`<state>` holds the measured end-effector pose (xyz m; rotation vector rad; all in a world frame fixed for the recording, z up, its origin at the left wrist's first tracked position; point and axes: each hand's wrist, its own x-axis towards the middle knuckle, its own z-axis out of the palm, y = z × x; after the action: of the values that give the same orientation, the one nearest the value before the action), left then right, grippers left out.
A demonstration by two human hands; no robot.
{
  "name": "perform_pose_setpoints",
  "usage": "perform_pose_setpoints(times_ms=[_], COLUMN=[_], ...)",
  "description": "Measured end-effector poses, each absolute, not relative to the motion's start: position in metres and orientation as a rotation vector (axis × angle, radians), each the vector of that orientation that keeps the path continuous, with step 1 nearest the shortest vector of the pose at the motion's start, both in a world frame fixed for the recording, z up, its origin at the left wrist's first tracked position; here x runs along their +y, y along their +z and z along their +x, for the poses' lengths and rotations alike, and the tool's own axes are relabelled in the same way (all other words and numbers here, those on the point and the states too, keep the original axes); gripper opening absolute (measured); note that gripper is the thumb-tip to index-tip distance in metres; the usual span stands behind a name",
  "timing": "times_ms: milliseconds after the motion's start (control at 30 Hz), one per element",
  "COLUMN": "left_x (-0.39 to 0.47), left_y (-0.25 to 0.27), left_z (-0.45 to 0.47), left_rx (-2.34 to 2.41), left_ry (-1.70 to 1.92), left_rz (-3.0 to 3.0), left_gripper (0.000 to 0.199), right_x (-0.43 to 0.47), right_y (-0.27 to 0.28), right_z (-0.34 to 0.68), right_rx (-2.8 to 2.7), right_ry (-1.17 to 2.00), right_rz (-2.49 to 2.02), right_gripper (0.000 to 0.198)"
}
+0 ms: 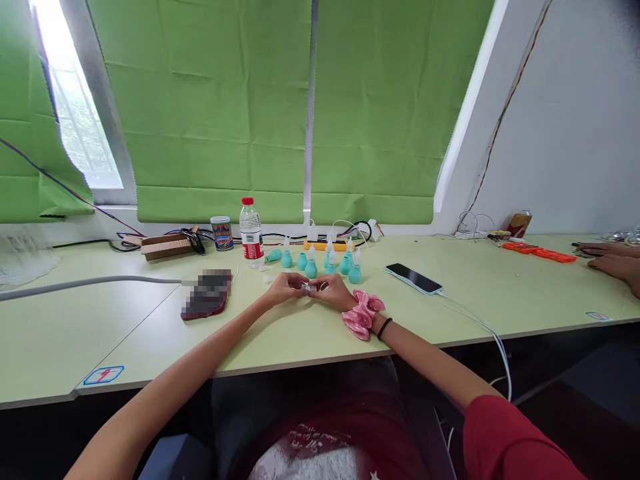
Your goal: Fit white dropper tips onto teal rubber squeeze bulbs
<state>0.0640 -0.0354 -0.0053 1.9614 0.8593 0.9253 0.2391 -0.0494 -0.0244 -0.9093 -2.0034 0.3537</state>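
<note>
My left hand (285, 289) and my right hand (334, 292) meet above the table, fingertips pinched together on a small whitish plastic piece (309, 287). Its exact kind is too small to make out. Just beyond my fingers stand several teal squeeze bulbs, some with clear pointed tips, such as the front bulb (311, 268) and the right one (355, 273). One teal bulb (273, 255) lies on its side. Small clear plastic parts (267, 280) rest left of my left hand. A pink scrunchie (361, 313) is round my right wrist.
A water bottle (251, 233), a can (222, 233) and an open cardboard box (167, 246) stand behind. A pixelated dark red item (206, 297) lies left; a cabled phone (414, 279) lies right. A yellow power strip (325, 245) is behind the bulbs. Another person's hands (613, 260) rest far right.
</note>
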Motion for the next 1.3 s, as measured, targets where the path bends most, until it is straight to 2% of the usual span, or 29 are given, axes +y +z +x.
perform_pose_setpoints(times_ms=[167,433,633,767,933,1033,1167,1300], left_x=[-0.034,-0.037,-0.042,-0.039,-0.03,-0.025,-0.02,-0.018], left_y=[-0.007,-0.005,0.004,0.013,0.025,0.026,0.018,0.009], left_z=[0.063,0.065,0.065,0.06,0.039,0.026,0.021,0.027], left_rx=[0.797,0.719,0.802,0.855,1.388,1.682,1.64,1.428], left_ry=[0.823,0.879,0.851,0.892,1.094,0.83,0.412,0.482], left_rz=[1.794,1.786,1.789,1.882,2.453,2.683,2.746,2.771], left_gripper=[0.043,0.057,0.049,0.046,0.035,0.033,0.03,0.03], right_x=[-0.052,-0.055,-0.055,-0.051,-0.046,-0.044,-0.04,-0.037], right_y=[-0.023,-0.022,-0.02,-0.019,-0.021,-0.024,-0.026,-0.027], right_z=[0.237,0.233,0.232,0.234,0.238,0.24,0.241,0.241], right_rx=[-2.01,-1.924,-1.893,-1.859,-1.83,-1.819,-1.77,-1.765], right_ry=[0.294,0.373,0.432,0.424,0.445,0.437,0.442,0.46], right_rz=[-0.872,-0.876,-0.907,-0.912,-0.967,-0.994,-1.01,-1.027], right_gripper=[0.023,0.027,0.031,0.026,0.02,0.019,0.02,0.03])
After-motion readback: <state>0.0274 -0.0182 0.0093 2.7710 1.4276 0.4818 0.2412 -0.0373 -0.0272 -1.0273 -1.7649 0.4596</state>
